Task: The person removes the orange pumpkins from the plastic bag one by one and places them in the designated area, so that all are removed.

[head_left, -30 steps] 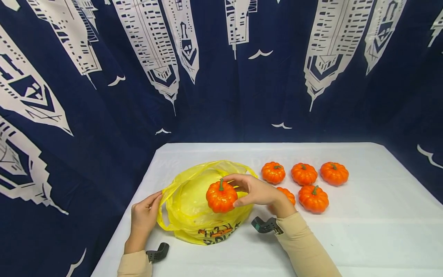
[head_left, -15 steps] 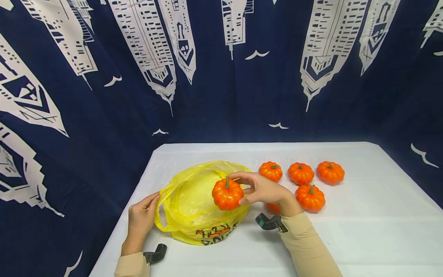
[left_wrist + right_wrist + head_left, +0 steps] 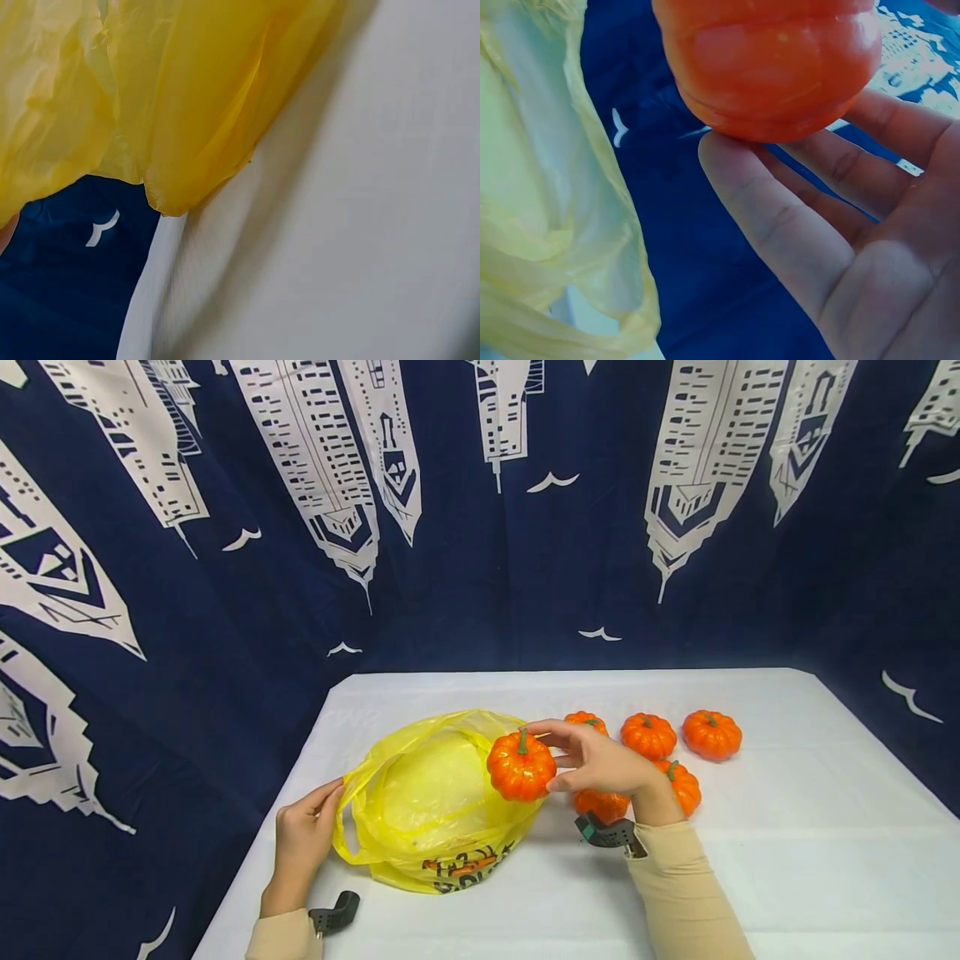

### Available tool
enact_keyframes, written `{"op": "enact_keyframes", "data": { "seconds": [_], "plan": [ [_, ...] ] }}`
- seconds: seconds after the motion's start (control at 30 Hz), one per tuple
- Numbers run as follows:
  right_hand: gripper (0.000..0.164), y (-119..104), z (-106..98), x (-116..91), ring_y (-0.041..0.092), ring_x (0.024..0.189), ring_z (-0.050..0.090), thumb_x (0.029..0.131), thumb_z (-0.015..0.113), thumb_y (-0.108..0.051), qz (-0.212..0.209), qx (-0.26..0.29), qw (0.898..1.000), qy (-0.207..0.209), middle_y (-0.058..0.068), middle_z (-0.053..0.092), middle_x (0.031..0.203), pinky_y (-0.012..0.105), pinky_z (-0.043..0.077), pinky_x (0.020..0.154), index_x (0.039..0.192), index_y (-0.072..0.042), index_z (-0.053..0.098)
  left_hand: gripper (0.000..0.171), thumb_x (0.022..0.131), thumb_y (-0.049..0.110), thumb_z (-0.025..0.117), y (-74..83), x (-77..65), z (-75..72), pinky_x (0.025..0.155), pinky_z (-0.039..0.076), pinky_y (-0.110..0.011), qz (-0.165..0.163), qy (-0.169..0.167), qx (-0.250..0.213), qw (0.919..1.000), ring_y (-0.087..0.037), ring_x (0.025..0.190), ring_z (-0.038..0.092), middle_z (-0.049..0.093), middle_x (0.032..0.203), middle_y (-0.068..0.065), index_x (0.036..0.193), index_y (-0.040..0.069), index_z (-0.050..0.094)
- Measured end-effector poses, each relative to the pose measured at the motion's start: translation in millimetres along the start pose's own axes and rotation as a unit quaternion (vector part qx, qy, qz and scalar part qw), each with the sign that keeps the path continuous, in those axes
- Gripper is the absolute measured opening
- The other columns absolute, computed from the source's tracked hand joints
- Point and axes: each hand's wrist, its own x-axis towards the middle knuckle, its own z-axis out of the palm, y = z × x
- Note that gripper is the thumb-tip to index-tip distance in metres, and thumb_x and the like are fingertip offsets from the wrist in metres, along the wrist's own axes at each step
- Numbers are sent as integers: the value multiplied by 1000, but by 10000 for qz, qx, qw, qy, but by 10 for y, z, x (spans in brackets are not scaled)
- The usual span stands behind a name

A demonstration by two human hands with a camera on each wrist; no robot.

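Note:
A yellow plastic bag with dark printing on its front lies on the table, its mouth spread wide. My left hand pinches the bag's left handle edge between thumb and fingers. In the left wrist view the yellow plastic fills the upper left. My right hand grips a small orange pumpkin with a green stem, raised by the bag's right rim. The right wrist view shows the thumb and fingers against the pumpkin's underside, with the bag at left.
Several more orange pumpkins stand on the white table to the right: one at the far right, one beside it, others partly behind my right hand and wrist. A dark blue cloth with white buildings hangs behind the table.
My right hand has moved right and slightly up with the pumpkin, from over the bag's mouth to its right rim. The left hand keeps its hold on the bag.

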Motion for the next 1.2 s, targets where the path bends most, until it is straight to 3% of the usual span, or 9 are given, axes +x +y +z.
{"op": "enact_keyframes", "data": {
  "seconds": [0.1,0.27,0.47,0.63,0.87,1.1,1.2],
  "plan": [
    [71,-5,-55,-44,34,128,55,83,70,1,-110,-52,9999,22,25,43,150,31,56,97,148,-1,41,15,81,-5,78,2,-5,-2,79,41,4,4,-49,6,10000,-32,81,76,77,89,-19,96,-3,78],
    [69,7,-138,-116,21,125,58,83,68,4,-279,-212,9993,92,22,48,147,34,57,96,147,0,42,16,80,-7,78,4,-10,1,80,41,4,19,-77,-35,10000,-35,80,75,77,90,-19,96,-4,78],
    [65,13,-220,-214,15,126,55,85,69,0,-289,-329,9986,287,14,51,145,33,56,97,145,-1,44,13,83,-2,78,-2,-15,3,79,42,4,66,-29,49,10000,-31,79,76,77,89,-17,95,-2,79],
    [63,6,-285,-286,11,125,56,87,67,-3,-280,-396,9980,397,13,53,144,32,56,97,145,0,44,17,78,-8,79,-14,-13,12,79,42,3,92,8,49,9999,-24,80,76,77,88,-17,94,-2,79],
    [65,19,-360,-410,-7,130,44,86,68,-7,-81,-761,9946,702,19,45,152,19,48,102,147,-2,44,11,85,2,77,-25,-20,17,80,41,3,119,-40,53,9999,-30,80,76,77,89,-18,95,-3,78],
    [65,67,-435,-495,-2,130,48,87,65,-1,-218,-425,9961,735,-8,53,144,23,54,97,147,1,41,19,77,-10,79,-1,-14,16,79,41,4,22,-25,59,10000,-27,80,76,77,88,-18,94,-3,78],
    [65,76,-451,-530,-2,130,48,86,66,0,-196,-396,9953,862,-11,53,142,23,53,98,146,2,40,20,76,-11,79,5,-9,4,79,41,4,1,-40,58,10000,-27,80,76,77,88,-18,94,-3,78]
  ]
}}
